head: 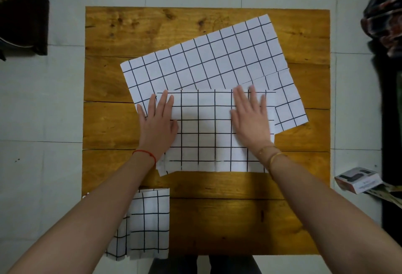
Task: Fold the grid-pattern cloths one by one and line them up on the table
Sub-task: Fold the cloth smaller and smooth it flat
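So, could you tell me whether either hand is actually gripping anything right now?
Nothing is gripped: the left hand and right hand lie flat, pressing on the half-folded cloth.

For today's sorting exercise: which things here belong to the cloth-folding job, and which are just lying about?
Job: half-folded cloth under left hand and right hand; spread cloth; folded cloths; table.
Lying about: small box; patterned fabric.

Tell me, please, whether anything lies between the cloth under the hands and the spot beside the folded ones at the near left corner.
Nothing visible does. Both hands, left hand and right hand, press flat on the half-folded cloth, and only bare table separates it from the folded stack. The unfolded cloths lie behind it.
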Motion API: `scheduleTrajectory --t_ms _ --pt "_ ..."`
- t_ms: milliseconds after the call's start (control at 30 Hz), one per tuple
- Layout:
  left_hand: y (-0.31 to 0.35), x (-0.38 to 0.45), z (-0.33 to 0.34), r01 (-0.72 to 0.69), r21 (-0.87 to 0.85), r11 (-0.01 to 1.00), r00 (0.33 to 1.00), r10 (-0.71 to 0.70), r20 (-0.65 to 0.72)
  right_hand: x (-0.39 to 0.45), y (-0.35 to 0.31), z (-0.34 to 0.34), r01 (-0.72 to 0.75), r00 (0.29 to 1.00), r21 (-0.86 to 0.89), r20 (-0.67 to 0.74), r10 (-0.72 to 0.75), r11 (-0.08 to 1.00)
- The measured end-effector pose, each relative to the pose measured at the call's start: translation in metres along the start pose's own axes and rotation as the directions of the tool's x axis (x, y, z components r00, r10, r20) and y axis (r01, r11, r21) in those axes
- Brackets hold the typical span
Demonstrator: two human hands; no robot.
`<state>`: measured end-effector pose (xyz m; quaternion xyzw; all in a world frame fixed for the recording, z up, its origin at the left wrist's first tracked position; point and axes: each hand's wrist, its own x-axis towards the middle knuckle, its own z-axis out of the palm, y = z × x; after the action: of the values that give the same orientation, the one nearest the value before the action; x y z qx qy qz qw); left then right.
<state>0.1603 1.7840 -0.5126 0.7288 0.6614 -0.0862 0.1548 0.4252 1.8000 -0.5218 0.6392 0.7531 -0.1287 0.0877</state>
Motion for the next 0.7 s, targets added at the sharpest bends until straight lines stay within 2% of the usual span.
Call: scheduleTrajectory --t_ms 133,267,400,467,533,600,700 --pt "0.001 0.001 0.002 0.012 0.012 1.0 1.0 -0.012 0.003 -0.009 0.047 -0.006 -0.104 0.995 0.015 0.004 0.104 0.994" --pt "0.001 0.0 0.001 0.016 0.0 1.0 1.0 -0.016 0.001 -0.006 0.062 -0.009 -0.218 0.976 0.041 0.001 0.218 0.975" --pt "0.003 0.003 -0.003 0.031 -0.063 0.998 0.999 -0.032 -0.002 -0.006 0.06 -0.011 -0.233 0.972 0.052 -0.014 0.234 0.971" --pt "0.006 0.003 -0.008 0.048 -0.149 0.988 0.997 -0.056 -0.052 -0.006 0.052 -0.017 -0.224 0.972 0.084 -0.054 0.229 0.971" --pt "0.009 -0.001 -0.013 0.083 -0.259 0.962 0.98 -0.126 -0.151 -0.007 0.04 -0.023 -0.163 0.981 0.084 -0.089 0.171 0.983" --pt "0.013 -0.009 -0.015 0.186 -0.358 0.915 0.94 -0.272 -0.206 -0.011 0.027 -0.028 -0.071 0.992 0.085 -0.096 0.079 0.994" --pt "0.013 -0.02 -0.011 0.389 -0.474 0.79 0.869 -0.486 -0.096 -0.018 0.006 -0.028 0.038 0.998 0.117 -0.053 -0.032 0.992"
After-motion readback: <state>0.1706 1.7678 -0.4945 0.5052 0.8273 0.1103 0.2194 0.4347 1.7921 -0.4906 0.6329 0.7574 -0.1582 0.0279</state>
